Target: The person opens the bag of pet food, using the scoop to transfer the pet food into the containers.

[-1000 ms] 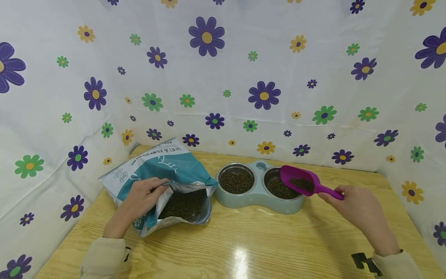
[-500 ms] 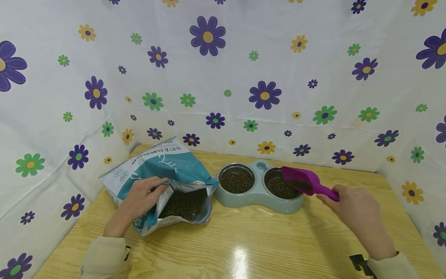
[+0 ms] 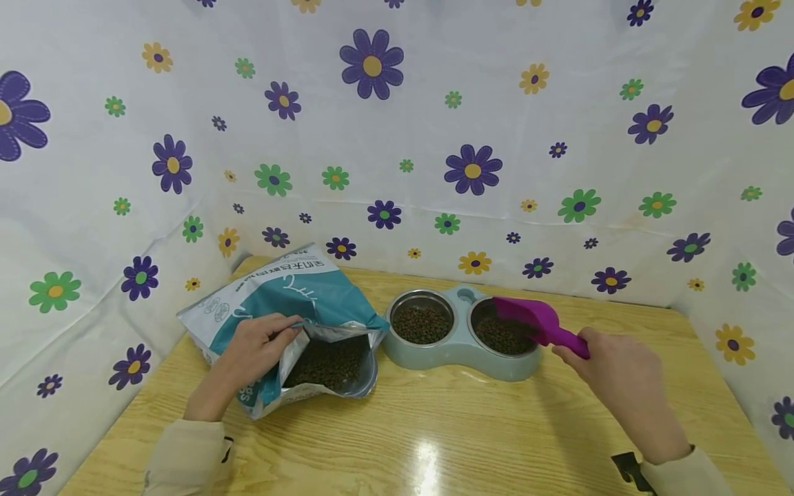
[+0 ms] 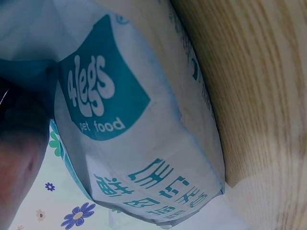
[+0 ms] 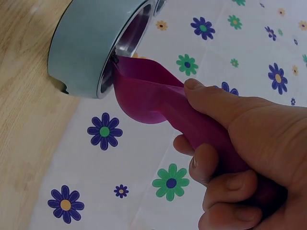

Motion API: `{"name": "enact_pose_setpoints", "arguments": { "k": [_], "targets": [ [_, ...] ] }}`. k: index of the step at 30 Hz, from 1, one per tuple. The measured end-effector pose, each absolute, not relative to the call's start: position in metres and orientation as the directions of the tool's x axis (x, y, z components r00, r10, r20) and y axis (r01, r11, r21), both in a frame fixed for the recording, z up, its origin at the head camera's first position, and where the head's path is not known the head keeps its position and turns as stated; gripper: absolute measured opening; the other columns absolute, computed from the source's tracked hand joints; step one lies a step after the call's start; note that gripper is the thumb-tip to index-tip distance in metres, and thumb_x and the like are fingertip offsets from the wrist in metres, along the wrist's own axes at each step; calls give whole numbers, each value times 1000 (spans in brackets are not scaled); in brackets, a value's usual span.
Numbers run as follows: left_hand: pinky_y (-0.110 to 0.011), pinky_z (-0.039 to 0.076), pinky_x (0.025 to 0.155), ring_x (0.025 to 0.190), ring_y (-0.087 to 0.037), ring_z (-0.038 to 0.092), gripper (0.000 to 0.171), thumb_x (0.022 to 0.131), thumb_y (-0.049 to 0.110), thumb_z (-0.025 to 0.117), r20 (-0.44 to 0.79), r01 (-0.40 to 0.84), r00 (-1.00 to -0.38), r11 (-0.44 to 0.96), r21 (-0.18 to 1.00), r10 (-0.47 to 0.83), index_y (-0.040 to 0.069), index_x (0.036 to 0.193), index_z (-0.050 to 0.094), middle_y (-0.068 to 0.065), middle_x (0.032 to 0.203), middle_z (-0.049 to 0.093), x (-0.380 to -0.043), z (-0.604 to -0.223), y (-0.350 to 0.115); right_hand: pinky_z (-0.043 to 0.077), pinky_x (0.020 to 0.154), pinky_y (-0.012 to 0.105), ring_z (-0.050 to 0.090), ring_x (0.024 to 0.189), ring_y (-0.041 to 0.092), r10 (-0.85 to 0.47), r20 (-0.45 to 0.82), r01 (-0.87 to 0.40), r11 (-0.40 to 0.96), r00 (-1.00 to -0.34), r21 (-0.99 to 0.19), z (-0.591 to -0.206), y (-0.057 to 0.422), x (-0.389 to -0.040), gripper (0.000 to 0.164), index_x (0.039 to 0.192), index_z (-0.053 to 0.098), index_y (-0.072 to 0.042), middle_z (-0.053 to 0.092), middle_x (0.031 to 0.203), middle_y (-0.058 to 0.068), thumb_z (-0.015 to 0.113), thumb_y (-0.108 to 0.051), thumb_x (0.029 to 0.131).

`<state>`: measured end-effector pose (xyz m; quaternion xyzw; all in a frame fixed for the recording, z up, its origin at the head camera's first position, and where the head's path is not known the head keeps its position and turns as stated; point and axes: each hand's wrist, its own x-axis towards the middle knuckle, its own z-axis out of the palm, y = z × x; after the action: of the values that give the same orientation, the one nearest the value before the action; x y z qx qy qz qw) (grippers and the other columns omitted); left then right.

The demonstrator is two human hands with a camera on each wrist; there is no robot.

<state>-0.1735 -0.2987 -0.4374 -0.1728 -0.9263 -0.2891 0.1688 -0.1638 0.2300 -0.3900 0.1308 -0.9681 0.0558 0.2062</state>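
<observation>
My right hand (image 3: pixel 620 379) grips the handle of a magenta scoop (image 3: pixel 541 320), its fingers curled round it in the right wrist view. The scoop tilts over the right steel bowl (image 3: pixel 475 324) of a pale blue double feeder (image 3: pixel 434 355), lip inside the rim, with some brown kibble in it. Kibble (image 3: pixel 505 336) lies in that bowl, and more kibble (image 3: pixel 422 325) in the left one. My left hand (image 3: pixel 257 348) pinches the upper edge of an open white and teal pet food bag (image 3: pixel 335 296), holding its mouth apart. Inside the bag, kibble (image 3: pixel 329 365) shows.
Everything stands on a light wooden table (image 3: pixel 453 434). The bag lies left of the feeder, its corner near the feeder's left side. A flower-patterned white cloth (image 3: pixel 397 131) hangs behind the table and along both sides.
My right hand has moved left and the scoop has tipped further over the right bowl, its kibble sliding toward the bowl. My left hand keeps its hold on the bag.
</observation>
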Motion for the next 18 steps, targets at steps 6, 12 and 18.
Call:
{"name": "enact_pose_setpoints", "arguments": {
  "k": [6,12,18],
  "targets": [
    [-23,41,56,65,1,49,25,101,9,62,424,429,-877,768,477,227,4,121,76,-2,94,75,-174,-437,-299,19,45,26,32,45,12,-244,422,-289,956,-873,-45,-392,223,-163,46,68,55,-13,36,52,-4,80,-47,86],
    [-23,41,57,65,1,50,25,101,9,62,422,427,-878,773,470,228,5,121,76,-2,95,75,-174,-437,-299,19,46,26,32,45,12,-256,408,-297,954,-877,-40,-394,219,-163,44,68,53,-12,36,53,-3,86,-38,81],
    [-23,42,59,67,0,52,26,102,11,61,395,406,-891,782,473,224,5,123,75,-3,98,76,-173,-436,-298,15,46,25,28,44,12,-248,500,-289,957,-830,-4,-397,225,-161,67,65,46,-13,32,52,-3,37,-73,94]
  ]
}}
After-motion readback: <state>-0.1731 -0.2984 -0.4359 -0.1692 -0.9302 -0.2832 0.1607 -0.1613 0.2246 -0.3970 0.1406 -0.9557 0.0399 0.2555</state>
